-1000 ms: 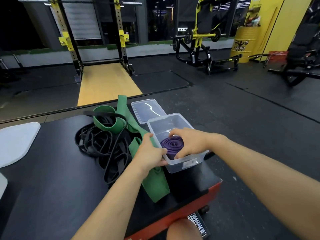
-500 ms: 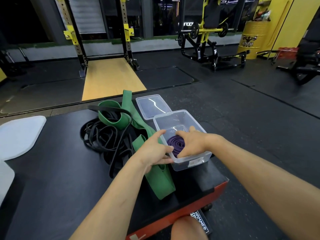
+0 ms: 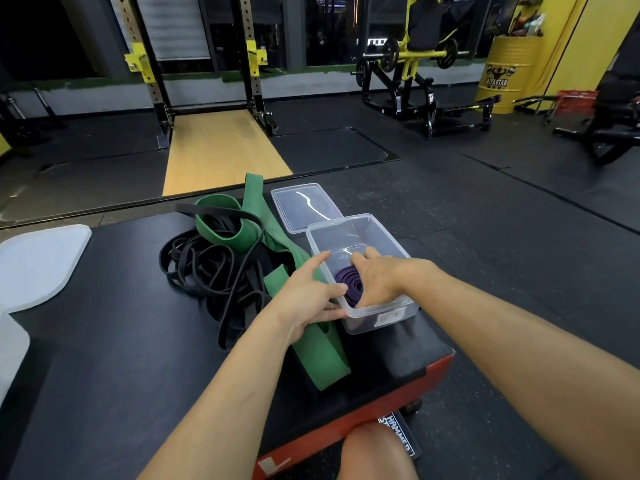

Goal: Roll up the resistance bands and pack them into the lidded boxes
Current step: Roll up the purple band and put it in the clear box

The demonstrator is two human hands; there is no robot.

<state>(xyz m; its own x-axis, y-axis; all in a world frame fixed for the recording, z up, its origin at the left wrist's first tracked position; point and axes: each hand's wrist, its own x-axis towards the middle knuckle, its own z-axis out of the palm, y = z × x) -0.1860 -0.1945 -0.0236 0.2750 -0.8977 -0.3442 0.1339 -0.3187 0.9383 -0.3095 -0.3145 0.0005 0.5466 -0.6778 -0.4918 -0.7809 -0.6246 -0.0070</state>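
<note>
Purple band [image 3: 347, 285]: It is rolled into a flat coil. It lies in the near half of the clear box, with the round swirl facing up.
Clear box [image 3: 378, 319]: It sits open by the right edge of the black platform [image 3: 114, 341], close to the near right corner. Its long side runs from near to far.
Right hand [image 3: 379, 278]: It is inside the box, on top of the coil. The fingers bend over the coil's far side and hold it.
Left hand [image 3: 304, 301]: It is spread wide. One finger points along the box's left wall, and the others touch the near left corner.
Lid [image 3: 304, 206]: It lies flat just behind the box, at the far edge.
Green band [image 3: 278, 245]: It lies unrolled and long, just left of the box, running near to far.
Black bands [image 3: 207, 268]: They are a tangled heap left of the green one.
</note>
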